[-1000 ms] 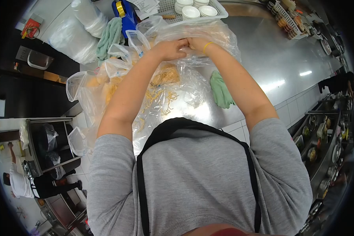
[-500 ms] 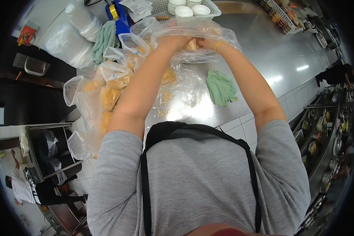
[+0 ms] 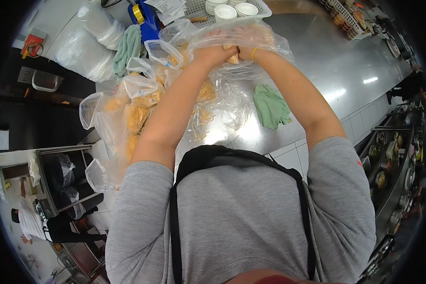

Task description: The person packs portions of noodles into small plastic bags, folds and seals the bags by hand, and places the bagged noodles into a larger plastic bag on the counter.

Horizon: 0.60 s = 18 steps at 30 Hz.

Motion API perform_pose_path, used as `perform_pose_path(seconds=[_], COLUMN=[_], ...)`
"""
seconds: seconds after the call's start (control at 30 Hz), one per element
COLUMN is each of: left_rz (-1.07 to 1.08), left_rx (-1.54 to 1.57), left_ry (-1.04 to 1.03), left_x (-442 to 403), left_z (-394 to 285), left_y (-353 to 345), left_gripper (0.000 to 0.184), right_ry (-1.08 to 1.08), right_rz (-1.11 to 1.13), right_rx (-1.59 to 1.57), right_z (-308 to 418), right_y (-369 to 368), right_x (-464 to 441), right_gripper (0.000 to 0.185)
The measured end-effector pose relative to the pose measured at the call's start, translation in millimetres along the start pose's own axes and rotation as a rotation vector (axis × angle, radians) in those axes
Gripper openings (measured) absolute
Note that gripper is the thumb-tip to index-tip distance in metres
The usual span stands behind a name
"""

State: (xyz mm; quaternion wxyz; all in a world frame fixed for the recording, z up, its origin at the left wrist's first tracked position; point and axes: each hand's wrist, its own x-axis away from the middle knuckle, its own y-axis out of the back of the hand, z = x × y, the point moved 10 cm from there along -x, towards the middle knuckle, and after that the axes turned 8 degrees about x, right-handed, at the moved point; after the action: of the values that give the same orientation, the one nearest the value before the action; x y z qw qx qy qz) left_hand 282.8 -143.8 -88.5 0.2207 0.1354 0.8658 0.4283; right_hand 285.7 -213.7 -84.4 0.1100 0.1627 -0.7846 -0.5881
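A large clear plastic bag [image 3: 274, 45] lies at the top middle of the steel table, its film over the fingers of both hands. My left hand [image 3: 218, 54] reaches into it, closed around one side of a clump of pale yellow noodles [image 3: 232, 57]. On the clump's other side is my right hand [image 3: 246, 52], also closed around it, a yellow band at the wrist. Both thumbs show near each other; the other fingers are blurred by the plastic. Filled noodle bags [image 3: 137, 116] stand to the left. Loose noodles [image 3: 202, 122] lie below my hands.
A green cloth [image 3: 271, 106] lies on the steel table [image 3: 317, 57]. White dishes [image 3: 225, 13] sit in a basket behind the bag. Farther left are a blue tape dispenser [image 3: 149, 23], another green cloth [image 3: 128, 49] and plastic rolls. A person [image 3: 33, 220] stands at the lower left.
My hands have moved from the bag's near edge to beneath its film, around the noodle clump, which has come into sight. Over the last half second they have barely moved.
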Motion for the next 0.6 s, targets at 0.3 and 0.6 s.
perform_pose_path(seconds=[0.3,0.6], left_rz=[0.315,0.540], left_rx=[0.007,0.109], left_ry=[0.258,0.374], left_x=[-14.2,-17.8], left_z=[16.0,39.7], left_y=[-41.6,-80.3], left_gripper=[0.049,0.057], right_ry=[-0.013,0.251], right_rz=[0.048,-0.002], right_rx=[-0.008,-0.220], right_z=[-23.3,-40.8], right_y=[-0.7,6.8], right_x=[1.8,8.5], right_gripper=[0.065,0.068])
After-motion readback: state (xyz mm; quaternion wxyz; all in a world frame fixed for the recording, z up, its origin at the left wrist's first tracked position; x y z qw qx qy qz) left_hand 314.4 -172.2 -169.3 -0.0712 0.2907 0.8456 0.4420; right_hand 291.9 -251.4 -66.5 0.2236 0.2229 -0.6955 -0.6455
